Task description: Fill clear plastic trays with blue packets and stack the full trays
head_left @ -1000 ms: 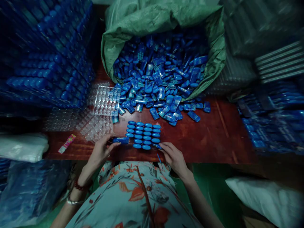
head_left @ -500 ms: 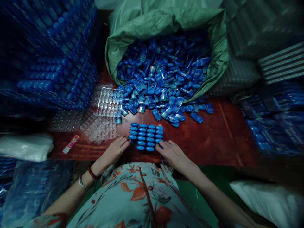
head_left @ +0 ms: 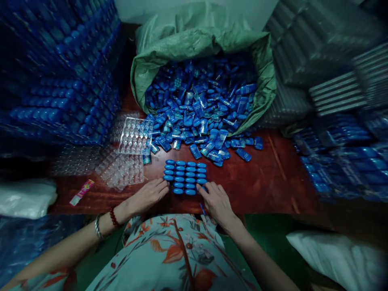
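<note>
Several blue oval pieces (head_left: 185, 175) stand in four close columns near the table's front edge. The lower corners of this block lie under or beside my fingertips. My left hand (head_left: 154, 190) is at its lower left corner, fingers drawn together; what they hold is hidden. At the lower right corner my right hand (head_left: 214, 198) has thumb and fingers around the end piece, which is partly covered. Behind the block, blue wrapped packets (head_left: 201, 113) spill from a green sack (head_left: 200, 42).
Clear plastic trays (head_left: 136, 135) lie left on the red-brown table (head_left: 257, 182), by a pink wrapper (head_left: 81, 192). Stacks of filled blue trays (head_left: 69, 97) rise at the left. Grey stacks (head_left: 315, 44) and blue packs (head_left: 336, 161) stand right, with a white bag (head_left: 330, 258) below.
The camera view has shifted, so sack and stacks appear lower and further left. Both hands stay at the block's lower corners, and the block looks much the same.
</note>
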Demonstrator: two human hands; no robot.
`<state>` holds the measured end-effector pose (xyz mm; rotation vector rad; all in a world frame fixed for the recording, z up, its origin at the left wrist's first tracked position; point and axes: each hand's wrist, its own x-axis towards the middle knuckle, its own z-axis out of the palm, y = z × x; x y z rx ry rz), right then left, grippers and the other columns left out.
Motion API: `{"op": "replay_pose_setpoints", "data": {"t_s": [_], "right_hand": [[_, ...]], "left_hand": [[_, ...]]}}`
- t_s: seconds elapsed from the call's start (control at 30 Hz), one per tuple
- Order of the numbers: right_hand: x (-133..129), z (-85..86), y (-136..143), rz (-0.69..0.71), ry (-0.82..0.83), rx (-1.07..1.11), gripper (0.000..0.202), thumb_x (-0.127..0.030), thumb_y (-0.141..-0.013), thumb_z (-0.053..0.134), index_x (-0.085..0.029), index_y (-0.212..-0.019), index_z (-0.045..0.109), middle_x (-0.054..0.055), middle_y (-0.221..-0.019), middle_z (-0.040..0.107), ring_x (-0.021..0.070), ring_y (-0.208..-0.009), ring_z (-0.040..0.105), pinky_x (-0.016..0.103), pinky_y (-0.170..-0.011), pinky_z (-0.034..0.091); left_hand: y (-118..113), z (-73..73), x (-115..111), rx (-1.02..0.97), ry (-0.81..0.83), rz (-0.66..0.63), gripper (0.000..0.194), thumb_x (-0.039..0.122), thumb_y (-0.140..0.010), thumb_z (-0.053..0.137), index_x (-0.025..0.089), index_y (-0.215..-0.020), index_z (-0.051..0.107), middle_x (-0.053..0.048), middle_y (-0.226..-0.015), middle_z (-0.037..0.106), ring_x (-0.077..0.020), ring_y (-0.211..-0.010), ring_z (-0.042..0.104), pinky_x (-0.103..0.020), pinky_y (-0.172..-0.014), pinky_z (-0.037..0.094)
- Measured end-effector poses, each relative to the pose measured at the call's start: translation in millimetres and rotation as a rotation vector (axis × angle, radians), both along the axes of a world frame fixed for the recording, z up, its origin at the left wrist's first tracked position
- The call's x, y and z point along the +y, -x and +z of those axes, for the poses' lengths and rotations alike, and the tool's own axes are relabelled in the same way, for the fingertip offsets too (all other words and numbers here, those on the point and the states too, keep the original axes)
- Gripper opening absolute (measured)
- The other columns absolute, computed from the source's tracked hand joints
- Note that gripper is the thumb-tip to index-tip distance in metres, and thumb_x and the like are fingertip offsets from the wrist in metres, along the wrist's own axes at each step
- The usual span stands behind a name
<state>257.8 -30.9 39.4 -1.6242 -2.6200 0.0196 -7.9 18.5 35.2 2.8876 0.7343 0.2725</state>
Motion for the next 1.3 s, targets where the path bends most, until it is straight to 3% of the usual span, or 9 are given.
{"op": "replay_pose_setpoints", "data": {"t_s": [0.2,0.37,0.5,0.6,0.7,0.83,1.03,1.17,1.3], "right_hand": [[0.5,-1.4,-2.2,-0.01,-0.128,0.087,0.03,-0.015,-0.088,0.044,-0.021,-0.114,0.059,0.011,-0.1,0.057,0.0204,-0.084,0.048,0.031,-0.066,0.035],[20.0,-8.1,-20.9,-0.044,-0.151,0.356,0.033,-0.013,-0.09,0.038,-0.02,-0.116,0.058,0.006,-0.087,0.057,0.0169,-0.083,0.052,0.029,-0.07,0.038],[79.7,0.0,-20.7,-0.245,-0.111,0.414,0.025,-0.024,-0.092,0.042,-0.018,-0.103,0.063,0.007,-0.086,0.062,0.0183,-0.084,0.057,0.03,-0.076,0.042],[130.4,10.2,-0.1,-0.284,0.068,0.236,0.026,-0.032,-0.088,0.052,-0.013,-0.104,0.061,0.012,-0.095,0.065,0.0201,-0.087,0.061,0.029,-0.074,0.045],[161.3,16.4,25.9,-0.263,0.225,0.082,0.039,-0.03,-0.086,0.054,0.0,-0.112,0.052,0.019,-0.096,0.065,0.0234,-0.093,0.062,0.03,-0.074,0.044],[172.4,14.0,36.0,-0.232,0.26,0.093,0.043,-0.014,-0.082,0.053,0.004,-0.12,0.044,0.022,-0.097,0.064,0.0262,-0.096,0.062,0.032,-0.076,0.044],[145.6,13.3,-13.7,-0.278,0.218,0.444,0.033,-0.02,-0.086,0.046,-0.013,-0.118,0.046,0.01,-0.092,0.066,0.0194,-0.081,0.064,0.031,-0.074,0.048],[83.4,22.4,-59.0,-0.424,0.247,1.11,0.032,-0.038,-0.081,0.055,-0.021,-0.108,0.048,0.0,-0.084,0.062,0.0132,-0.059,0.061,0.028,-0.059,0.051],[10.0,23.7,-69.8,-0.543,0.414,1.233,0.03,-0.039,-0.073,0.066,-0.022,-0.094,0.053,-0.001,-0.076,0.062,0.0124,-0.057,0.061,0.025,-0.054,0.052]], "left_hand": [[-20.4,1.8,-3.5,0.125,0.0,-0.015,0.019,0.006,-0.086,0.037,0.012,-0.086,0.055,-0.009,-0.086,0.056,-0.02,-0.08,0.049,-0.033,-0.074,0.046],[-9.3,1.0,6.1,-0.044,0.038,0.03,0.022,0.01,-0.088,0.04,0.014,-0.104,0.054,-0.011,-0.108,0.054,-0.0195,-0.093,0.049,-0.032,-0.08,0.045],[-4.3,6.1,57.5,-0.206,0.05,0.312,0.02,0.016,-0.089,0.04,0.015,-0.102,0.056,-0.01,-0.101,0.055,-0.0182,-0.088,0.052,-0.029,-0.075,0.044],[-17.3,9.4,109.9,-0.026,0.073,0.567,0.019,0.015,-0.087,0.044,0.011,-0.102,0.056,-0.013,-0.099,0.054,-0.0219,-0.088,0.053,-0.034,-0.076,0.044],[-34.7,8.3,144.9,0.209,0.061,0.584,0.025,0.006,-0.08,0.048,0.009,-0.103,0.056,-0.018,-0.105,0.054,-0.0278,-0.095,0.053,-0.038,-0.078,0.042],[-43.6,2.2,155.7,0.232,0.051,0.53,0.03,0.0,-0.077,0.045,0.009,-0.103,0.056,-0.017,-0.106,0.055,-0.0253,-0.094,0.055,-0.036,-0.08,0.041],[-23.4,0.5,141.9,0.169,0.07,0.519,0.019,0.013,-0.085,0.042,0.014,-0.098,0.057,-0.01,-0.1,0.056,-0.0195,-0.082,0.057,-0.03,-0.073,0.043],[-7.6,11.7,106.4,-0.108,0.13,0.59,0.02,0.02,-0.086,0.044,0.012,-0.101,0.055,-0.012,-0.1,0.057,-0.0227,-0.091,0.054,-0.035,-0.081,0.043],[11.8,25.8,46.7,-0.467,0.41,0.765,0.036,0.035,-0.088,0.044,0.016,-0.118,0.046,-0.007,-0.099,0.06,-0.0189,-0.086,0.057,-0.031,-0.076,0.046]]}}
